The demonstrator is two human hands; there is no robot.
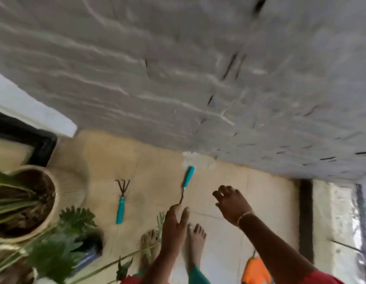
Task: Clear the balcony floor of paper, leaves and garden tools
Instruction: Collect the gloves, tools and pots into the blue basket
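Two teal-handled tools lie on the floor (157, 158), blurred: a rake (121, 199) well left of the hands, and a second tool (187, 177) whose head is hidden behind the left hand (175, 222), so its grip cannot be told. The right hand (232, 204) hovers beside it, fingers spread, empty.

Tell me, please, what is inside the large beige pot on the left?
Dark soil and long green leaves show inside the pot. The leaves cover the plant's base, so that cannot be seen.

Tool (187, 177) head (teal handle) hidden behind left hand (175, 224) — blurred; pot (71, 193) cropped.
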